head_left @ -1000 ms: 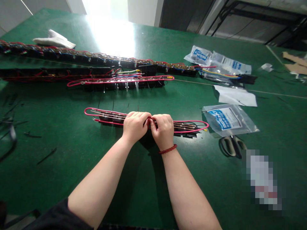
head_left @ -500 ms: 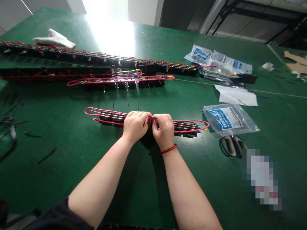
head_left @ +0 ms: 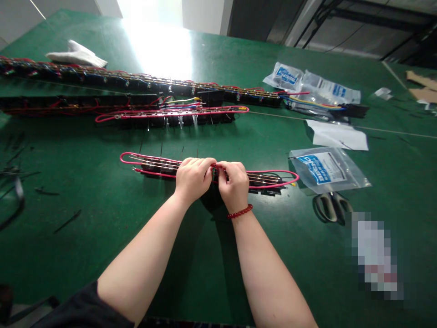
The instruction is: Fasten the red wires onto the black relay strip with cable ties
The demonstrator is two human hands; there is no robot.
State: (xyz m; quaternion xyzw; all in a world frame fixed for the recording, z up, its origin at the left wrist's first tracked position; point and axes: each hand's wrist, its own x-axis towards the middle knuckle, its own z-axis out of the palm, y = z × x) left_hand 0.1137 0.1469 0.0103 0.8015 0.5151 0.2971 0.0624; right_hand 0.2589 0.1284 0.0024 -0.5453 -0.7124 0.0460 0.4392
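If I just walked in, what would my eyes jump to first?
Probably the left-hand grip and right-hand grip, close together over the middle of a long black strip edged with looping red cable. Then the white glare far across the green table, and the red bracelet on the right wrist.

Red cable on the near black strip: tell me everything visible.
The red cable, plastic-looking, runs lengthwise along the black strip, bending into rounded loops past both ends. A small metallic tip shows at its lower left; a yellow piece sits by the right loop. The left hand and right hand hide its middle; contact there is unclear.
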